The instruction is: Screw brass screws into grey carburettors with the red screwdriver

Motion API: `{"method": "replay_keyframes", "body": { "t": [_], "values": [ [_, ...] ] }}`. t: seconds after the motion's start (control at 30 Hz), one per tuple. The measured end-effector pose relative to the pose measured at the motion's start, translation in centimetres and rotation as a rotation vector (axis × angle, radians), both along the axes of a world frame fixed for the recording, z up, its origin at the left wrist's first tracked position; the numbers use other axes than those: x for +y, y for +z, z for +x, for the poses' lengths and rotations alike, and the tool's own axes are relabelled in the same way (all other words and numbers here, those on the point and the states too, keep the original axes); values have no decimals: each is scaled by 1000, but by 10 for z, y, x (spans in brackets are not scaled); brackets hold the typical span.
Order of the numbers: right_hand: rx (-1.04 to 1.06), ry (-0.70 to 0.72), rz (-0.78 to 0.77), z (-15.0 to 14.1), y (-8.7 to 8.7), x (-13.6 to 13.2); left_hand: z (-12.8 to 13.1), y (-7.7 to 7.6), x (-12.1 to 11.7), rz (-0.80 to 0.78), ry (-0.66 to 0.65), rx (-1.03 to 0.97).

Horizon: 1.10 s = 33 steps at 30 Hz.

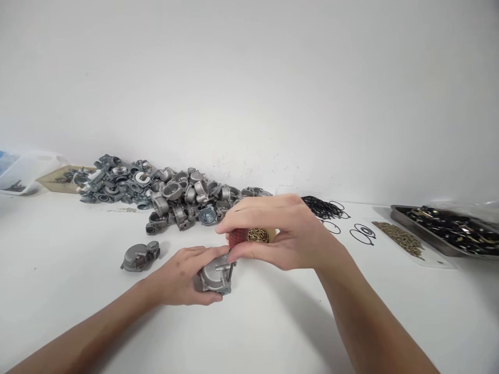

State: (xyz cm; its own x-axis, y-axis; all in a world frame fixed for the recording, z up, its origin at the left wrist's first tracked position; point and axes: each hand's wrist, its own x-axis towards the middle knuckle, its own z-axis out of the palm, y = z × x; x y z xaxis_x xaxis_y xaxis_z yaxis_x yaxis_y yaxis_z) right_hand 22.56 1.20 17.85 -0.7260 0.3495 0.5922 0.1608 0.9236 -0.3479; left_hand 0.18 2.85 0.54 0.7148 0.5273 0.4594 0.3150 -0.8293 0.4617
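My left hand [183, 275] is wrapped round a grey metal carburetor bowl [217, 274] and steadies it on the white table. Above it, my right hand [284, 234] pinches the red handle of a screwdriver [237, 238] between thumb and fingers. The handle stands roughly upright at the bowl's far edge; its tip is hidden by my thumb and the bowl. Just behind the screwdriver is a container of small brass-coloured screws [259, 235], partly covered by my right hand. Another carburetor bowl [136, 257] lies by itself to the left.
Grey carburetor bowls [181, 195] are heaped along the wall, beside carburetor bodies [117, 179]. On the right are black rubber rings [322, 206], a white tray of small screws [401, 239] and a metal tray [405, 228] of black parts. Plastic bins [54, 179] stand far left.
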Motion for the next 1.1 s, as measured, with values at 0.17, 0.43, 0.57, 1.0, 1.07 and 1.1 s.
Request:
{"method": "replay_keyframes", "body": {
  "t": [0.17, 0.43, 0.57, 1.0, 1.07, 1.1],
  "values": [
    [-58, 143, -219, 7, 3, 3, -3, -1, 2, -39, -14, 39],
    [-56, -164, 7, 6, -3, 10, -1, 0, 1, -55, 3, 26],
    [-48, -72, -115, 5, -2, 9, -1, -1, 2, -64, 20, 11],
    [-39, -58, -217, 10, -1, 11, 0, -1, -3, -137, 157, 40],
    [-23, -46, -180, 10, 0, 9, 1, 0, -3, -119, 140, 30],
    [-4, -39, -176, 11, 1, 9, 1, 0, -3, -113, 133, 34]
  ]
}}
